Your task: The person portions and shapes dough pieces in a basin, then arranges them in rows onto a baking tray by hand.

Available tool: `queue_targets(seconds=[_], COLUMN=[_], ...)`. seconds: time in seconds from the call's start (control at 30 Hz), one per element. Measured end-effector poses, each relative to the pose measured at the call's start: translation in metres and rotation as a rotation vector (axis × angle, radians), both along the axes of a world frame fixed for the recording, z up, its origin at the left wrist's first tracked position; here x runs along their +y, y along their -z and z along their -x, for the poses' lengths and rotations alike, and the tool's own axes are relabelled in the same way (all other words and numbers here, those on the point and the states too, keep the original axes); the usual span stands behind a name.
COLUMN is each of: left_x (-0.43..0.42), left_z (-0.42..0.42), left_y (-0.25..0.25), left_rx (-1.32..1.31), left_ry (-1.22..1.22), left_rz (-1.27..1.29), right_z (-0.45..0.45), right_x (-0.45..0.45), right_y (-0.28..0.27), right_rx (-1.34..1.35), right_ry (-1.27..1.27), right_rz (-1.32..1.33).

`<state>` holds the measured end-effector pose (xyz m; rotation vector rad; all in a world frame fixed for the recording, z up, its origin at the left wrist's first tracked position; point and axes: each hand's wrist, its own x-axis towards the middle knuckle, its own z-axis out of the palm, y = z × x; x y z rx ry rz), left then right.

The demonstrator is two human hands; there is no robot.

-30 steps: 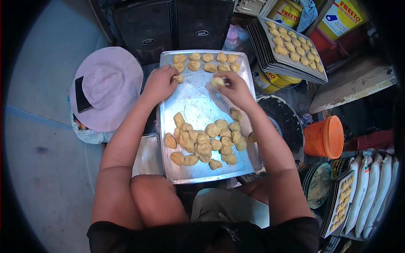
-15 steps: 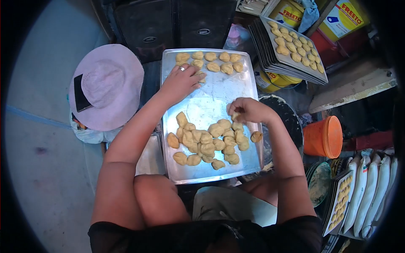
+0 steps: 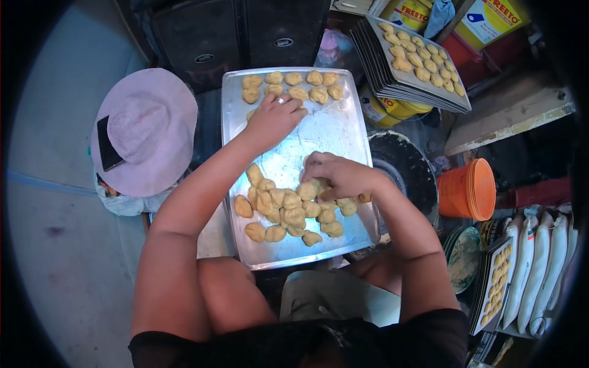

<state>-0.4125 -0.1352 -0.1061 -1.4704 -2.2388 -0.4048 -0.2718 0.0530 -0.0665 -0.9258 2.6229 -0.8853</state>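
A metal baking tray (image 3: 245, 147) lies before me with yellowish dough pieces on it. At its far end they sit in rows, such as this dough piece (image 3: 293, 78); nearer me is a loose dough pile (image 3: 294, 216). My left hand (image 3: 274, 124), wearing a ring, reaches over the third row, fingers curled down on a dough piece mostly hidden beneath them. One dough piece (image 3: 250, 115) shows beside its left edge. My right hand (image 3: 339, 176) is at the top of the pile, fingers and thumb closed around a dough piece (image 3: 320, 183) partly covered by them.
A pink hat (image 3: 141, 126) with a dark phone (image 3: 110, 144) on its brim sits at left. Stacked trays of dough (image 3: 423, 61) stand far right. A black basin (image 3: 405, 165) and orange buckets (image 3: 466, 189) are at right. Dark speakers (image 3: 239, 37) stand behind the tray.
My right hand has moved left and slightly down onto the pile. My left hand has shifted slightly right and down along the third row. The whole view has shifted slightly.
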Motion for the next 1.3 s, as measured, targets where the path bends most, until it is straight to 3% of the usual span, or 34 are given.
queue_targets(seconds=[0.07,0.1,0.13,0.17,0.23,0.3,0.4,0.5,0.53,0.63,0.67,0.77,0.8,0.9,0.93,1.03,1.13,1.23,1.3], left_x=[0.007,0.01,0.013,0.015,0.018,0.019,0.021,0.024,0.025,0.031,0.032,0.036,0.037,0.026,0.019,-0.021,-0.057,-0.071,-0.071], left_z=[0.002,0.003,0.003,0.001,-0.002,-0.005,-0.009,-0.008,-0.007,0.001,0.002,0.003,0.001,-0.005,-0.011,-0.022,-0.018,-0.003,0.004], left_y=[-0.003,-0.006,-0.009,-0.01,-0.012,-0.012,-0.01,-0.01,-0.01,-0.01,-0.012,-0.016,-0.017,-0.018,-0.019,-0.03,-0.047,-0.034,-0.022], left_rx=[-0.029,-0.038,-0.046,-0.047,-0.046,-0.104,-0.115,-0.104,-0.102,-0.123,-0.141,-0.178,-0.178,-0.149,-0.137,-0.299,-0.432,-0.481,-0.515], left_ry=[-0.043,-0.071,-0.102,-0.111,-0.132,-0.131,-0.084,-0.009,0.017,0.015,0.011,0.008,0.008,0.027,0.041,-0.018,-0.228,-0.247,-0.272], left_rz=[0.086,0.126,0.164,0.139,0.087,0.085,-0.018,-0.042,-0.028,0.059,0.081,0.127,0.125,-0.038,-0.117,-0.087,0.002,-0.063,-0.106], right_z=[-0.001,0.002,0.015,0.022,0.052,0.074,0.077,0.046,0.034,0.035,0.038,0.047,0.047,0.046,0.044,0.05,0.061,0.061,0.056], right_x=[0.007,0.017,0.028,0.03,0.038,0.032,0.026,0.018,0.014,0.042,0.049,0.05,0.049,0.052,0.049,0.051,0.052,0.048,0.037], right_y=[0.006,0.003,0.016,0.0,0.012,0.038,0.044,0.022,0.009,0.015,0.016,0.018,0.017,0.015,0.015,0.021,0.032,0.025,0.017], right_rx=[-0.142,-0.249,-0.184,0.03,0.054,0.12,0.257,0.358,0.133,0.072,0.214,0.203,0.245,0.265,0.241,0.267,0.294,0.511,0.532], right_ry=[0.068,0.343,0.488,0.589,0.802,0.787,0.681,0.675,0.646,0.758,0.748,0.928,0.871,0.66,0.728,0.849,0.977,0.891,0.851], right_rz=[-0.069,0.105,0.219,0.098,0.229,0.581,0.459,0.04,0.038,0.049,-0.033,0.077,0.195,0.053,0.03,0.054,0.138,-0.067,-0.003])
